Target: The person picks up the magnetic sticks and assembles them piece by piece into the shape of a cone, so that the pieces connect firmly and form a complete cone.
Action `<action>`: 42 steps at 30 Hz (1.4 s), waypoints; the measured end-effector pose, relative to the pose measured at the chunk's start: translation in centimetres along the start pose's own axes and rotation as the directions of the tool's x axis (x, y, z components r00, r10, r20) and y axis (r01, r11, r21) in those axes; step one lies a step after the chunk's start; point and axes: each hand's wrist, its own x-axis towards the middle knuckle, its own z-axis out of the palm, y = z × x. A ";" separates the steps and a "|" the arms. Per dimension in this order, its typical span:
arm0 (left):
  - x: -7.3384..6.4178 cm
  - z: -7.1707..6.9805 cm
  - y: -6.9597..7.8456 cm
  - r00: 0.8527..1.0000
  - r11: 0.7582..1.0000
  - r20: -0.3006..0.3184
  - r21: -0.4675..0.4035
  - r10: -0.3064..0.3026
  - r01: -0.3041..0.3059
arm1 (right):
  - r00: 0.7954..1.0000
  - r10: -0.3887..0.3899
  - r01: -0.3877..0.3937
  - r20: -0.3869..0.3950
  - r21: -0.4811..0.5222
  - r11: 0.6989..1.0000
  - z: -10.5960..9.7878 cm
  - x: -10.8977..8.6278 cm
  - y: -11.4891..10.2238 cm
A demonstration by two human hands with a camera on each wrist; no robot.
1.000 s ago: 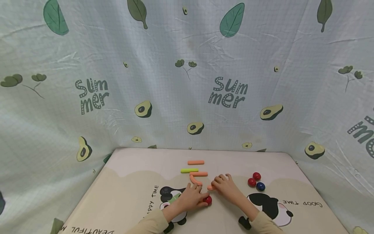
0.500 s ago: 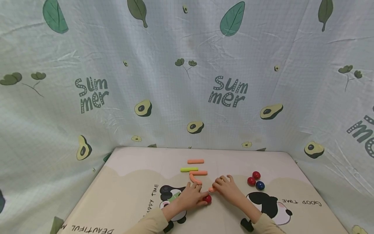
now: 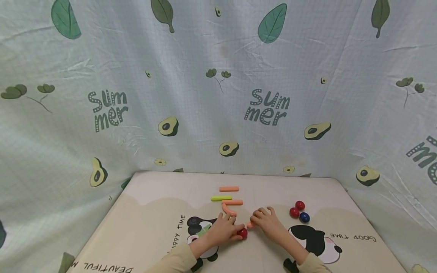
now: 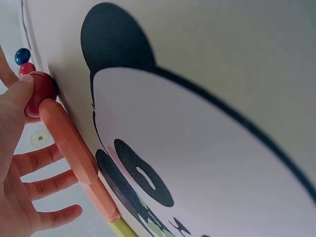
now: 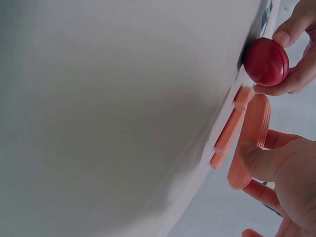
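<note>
My left hand (image 3: 222, 231) pinches a glossy red ball (image 3: 243, 233) between thumb and index finger, low at the tabletop; the other fingers are spread. Just to its right, my right hand (image 3: 268, 223) pinches a ribbed, round-ended orange stick (image 5: 256, 118) by thumb and fingers. In the right wrist view one end of that stick points toward the red ball. In the head view the right fingers cover most of it. Beyond the left fingertips lies a curved orange stick (image 3: 228, 209), its far end at a straight orange stick (image 3: 233, 202).
A yellow-green stick (image 3: 221, 198) and another orange stick (image 3: 229, 189) lie farther back. Right of the hands sit a red ball (image 3: 300, 205), a second red ball (image 3: 294, 212) and a blue ball (image 3: 304, 217). A printed curtain (image 3: 191, 94) stands behind the table (image 3: 153, 189).
The right hand has drawn slightly nearer to the person with its orange stick, whose visible end now sits close to the red ball. The left hand stays in place with the ball.
</note>
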 end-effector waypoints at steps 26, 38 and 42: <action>0.0 0.0 -0.2 0.999 0.999 -0.013 0.042 0.030 -0.029 | 0.997 -0.075 0.076 -0.032 0.012 0.997 -0.3 -0.5 -0.4; 0.0 0.0 -0.2 1.000 0.999 -0.005 0.038 0.024 -0.024 | 0.996 -0.088 0.088 -0.022 0.018 0.996 -0.4 -0.6 -0.6; -0.1 0.1 -0.2 0.999 0.999 -0.017 0.044 0.033 -0.032 | 0.996 -0.086 0.087 -0.022 0.032 0.996 -0.3 -0.7 -0.6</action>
